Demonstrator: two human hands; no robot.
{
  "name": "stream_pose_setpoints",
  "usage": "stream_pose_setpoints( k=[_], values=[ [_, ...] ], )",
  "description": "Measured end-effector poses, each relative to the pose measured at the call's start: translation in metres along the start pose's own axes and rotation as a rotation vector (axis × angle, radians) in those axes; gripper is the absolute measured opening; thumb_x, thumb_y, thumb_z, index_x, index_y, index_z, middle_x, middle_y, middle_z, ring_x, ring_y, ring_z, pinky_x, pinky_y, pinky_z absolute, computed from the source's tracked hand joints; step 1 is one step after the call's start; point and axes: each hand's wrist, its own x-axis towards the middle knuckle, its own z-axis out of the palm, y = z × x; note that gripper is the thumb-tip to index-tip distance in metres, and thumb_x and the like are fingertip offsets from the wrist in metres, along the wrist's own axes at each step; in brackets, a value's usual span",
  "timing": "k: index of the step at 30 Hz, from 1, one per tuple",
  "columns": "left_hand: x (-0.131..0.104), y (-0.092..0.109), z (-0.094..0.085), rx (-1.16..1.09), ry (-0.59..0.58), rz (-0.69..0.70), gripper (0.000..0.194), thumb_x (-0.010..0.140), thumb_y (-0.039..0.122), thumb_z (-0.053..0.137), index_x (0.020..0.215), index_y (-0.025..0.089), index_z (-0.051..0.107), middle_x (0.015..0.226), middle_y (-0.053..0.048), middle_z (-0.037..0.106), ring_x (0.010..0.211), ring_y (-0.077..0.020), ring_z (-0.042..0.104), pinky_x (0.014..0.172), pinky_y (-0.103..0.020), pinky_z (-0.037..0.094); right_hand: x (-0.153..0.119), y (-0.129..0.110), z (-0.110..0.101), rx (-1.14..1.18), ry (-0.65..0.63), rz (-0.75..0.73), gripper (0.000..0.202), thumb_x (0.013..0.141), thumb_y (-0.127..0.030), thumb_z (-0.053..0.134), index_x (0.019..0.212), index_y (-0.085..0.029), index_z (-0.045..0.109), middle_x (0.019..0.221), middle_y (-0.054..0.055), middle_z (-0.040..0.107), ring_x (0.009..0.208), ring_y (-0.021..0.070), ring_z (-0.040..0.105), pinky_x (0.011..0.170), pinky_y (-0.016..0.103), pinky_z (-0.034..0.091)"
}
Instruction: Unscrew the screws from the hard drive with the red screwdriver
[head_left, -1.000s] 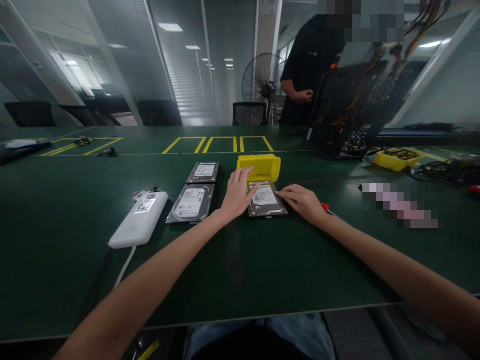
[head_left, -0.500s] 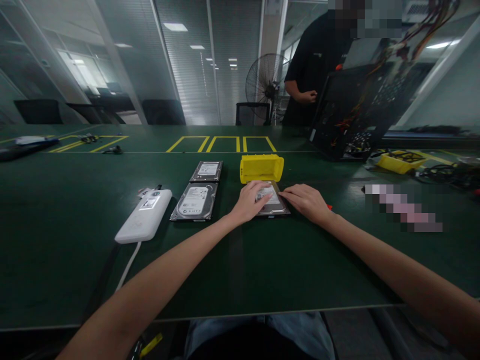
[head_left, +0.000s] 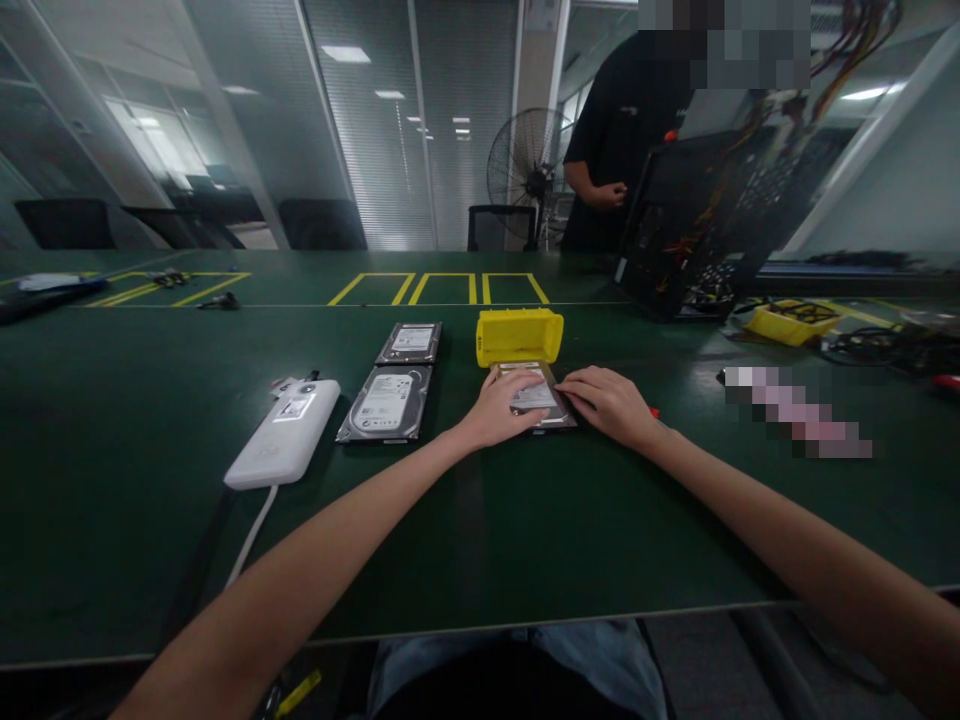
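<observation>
Both hands rest flat, fingers loose, on one hard drive (head_left: 536, 398) lying on the green table (head_left: 480, 520): left hand (head_left: 501, 408), right hand (head_left: 611, 403). Just behind stands a yellow bin (head_left: 519, 336), its contents hidden.

Hard drive (head_left: 536, 397): silver, white label up, lying flat on the green table (head_left: 480, 520), just in front of the yellow bin (head_left: 519, 336), partly covered by both hands.
</observation>
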Motion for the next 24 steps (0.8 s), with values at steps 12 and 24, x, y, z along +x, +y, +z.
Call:
stream_pose_setpoints(
  k=[12, 24],
  values=[
    [-0.0001, 0.0043, -0.0032, 0.0, -0.026, -0.017, 0.051, 0.084, 0.048, 0.048, 0.129, 0.023, 0.047, 0.14, -0.005, 0.042, 0.134, -0.0235, 0.029, 0.114, -0.05, 0.011, -0.001, 0.0012, 0.0013, 0.082, 0.012, 0.059, 0.031, 0.085, -0.015, 0.045, 0.109, -0.016, 0.065, 0.105, 0.008, 0.063, 0.094, 0.0202, 0.057, 0.078, 0.035, 0.049],
    [0.0012, -0.0004, 0.0009, -0.015, 0.004, 0.005, 0.052, 0.08, 0.049, 0.054, 0.126, 0.024, 0.049, 0.137, -0.006, 0.045, 0.132, -0.0245, 0.033, 0.112, -0.05, 0.014, -0.0011, 0.0027, 0.0032, 0.113, 0.07, 0.068, 0.03, 0.083, -0.013, 0.046, 0.102, -0.02, 0.069, 0.105, 0.006, 0.064, 0.094, 0.0202, 0.057, 0.078, 0.037, 0.05]
  ],
)
